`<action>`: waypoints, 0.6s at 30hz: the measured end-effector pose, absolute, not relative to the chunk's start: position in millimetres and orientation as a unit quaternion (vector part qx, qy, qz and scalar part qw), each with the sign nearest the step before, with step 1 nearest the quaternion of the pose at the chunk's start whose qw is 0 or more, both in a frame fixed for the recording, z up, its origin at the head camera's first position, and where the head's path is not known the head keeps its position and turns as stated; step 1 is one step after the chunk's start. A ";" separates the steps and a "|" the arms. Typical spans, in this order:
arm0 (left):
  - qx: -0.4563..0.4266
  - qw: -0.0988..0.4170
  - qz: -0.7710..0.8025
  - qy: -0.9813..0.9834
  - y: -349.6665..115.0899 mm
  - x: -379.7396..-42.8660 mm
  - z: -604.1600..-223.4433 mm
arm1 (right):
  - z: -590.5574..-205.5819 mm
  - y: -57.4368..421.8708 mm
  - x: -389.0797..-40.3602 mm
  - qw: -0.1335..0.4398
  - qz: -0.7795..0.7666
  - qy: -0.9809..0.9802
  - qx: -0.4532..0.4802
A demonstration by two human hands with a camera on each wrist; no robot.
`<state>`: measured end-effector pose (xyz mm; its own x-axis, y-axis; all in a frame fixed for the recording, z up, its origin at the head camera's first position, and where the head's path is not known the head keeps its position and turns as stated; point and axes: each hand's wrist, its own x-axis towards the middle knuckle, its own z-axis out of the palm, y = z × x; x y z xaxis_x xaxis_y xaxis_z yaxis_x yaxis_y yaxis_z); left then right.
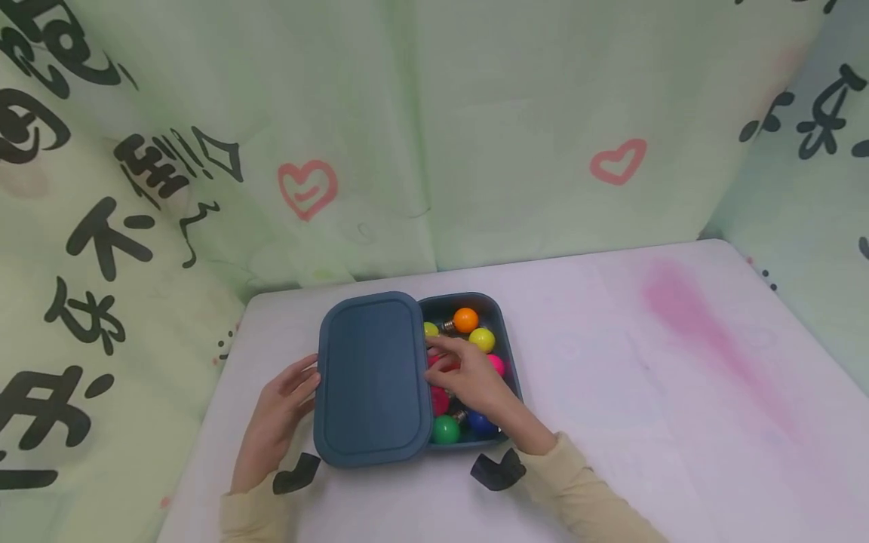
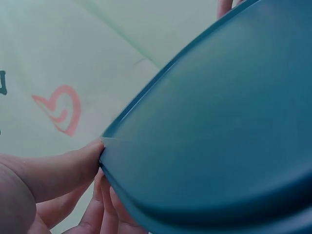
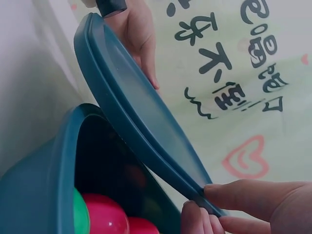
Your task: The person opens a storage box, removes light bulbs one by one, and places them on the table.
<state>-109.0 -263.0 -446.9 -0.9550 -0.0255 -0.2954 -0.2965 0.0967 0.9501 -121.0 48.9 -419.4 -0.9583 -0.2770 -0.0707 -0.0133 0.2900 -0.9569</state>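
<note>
A dark blue lid (image 1: pixel 373 377) is held over the left part of a matching blue box (image 1: pixel 511 360). My left hand (image 1: pixel 274 415) grips the lid's left edge, thumb on top and fingers beneath, as the left wrist view shows. On the opposite edge, my right hand (image 1: pixel 475 383) pinches the lid between thumb and fingers. In the right wrist view the lid (image 3: pixel 146 112) is tilted above the box's rim. Inside the box lie several coloured bulbs with screw bases, among them an orange bulb (image 1: pixel 465 320), a yellow bulb (image 1: pixel 482 339) and a green bulb (image 1: pixel 446 430). The lid hides the box's left side.
The box stands on a table with a white cloth (image 1: pixel 597 422) that has a pink stain. Pale green curtains (image 1: pixel 489 136) with drawn hearts and dark writing hang behind and at both sides. Black straps (image 1: pixel 498 469) show near both wrists.
</note>
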 end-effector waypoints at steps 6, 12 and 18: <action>-0.112 0.103 0.657 0.738 -273.3 -108.2 -446.2 | -418.8 40.6 -121.8 0.112 -0.586 0.796 -0.100; -0.115 0.106 0.654 0.740 -281.6 -109.1 -445.3 | -417.3 33.6 -124.3 0.112 -0.579 0.801 -0.108; -0.117 0.104 0.659 0.736 -290.0 -110.3 -446.3 | -420.6 25.2 -125.3 0.114 -0.573 0.802 -0.124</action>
<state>-110.3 -290.0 -446.3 -0.9507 -0.0356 -0.3080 -0.3100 0.1049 0.9449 -125.3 25.2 -420.6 -0.9434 -0.3292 -0.0399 -0.0691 0.3130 -0.9472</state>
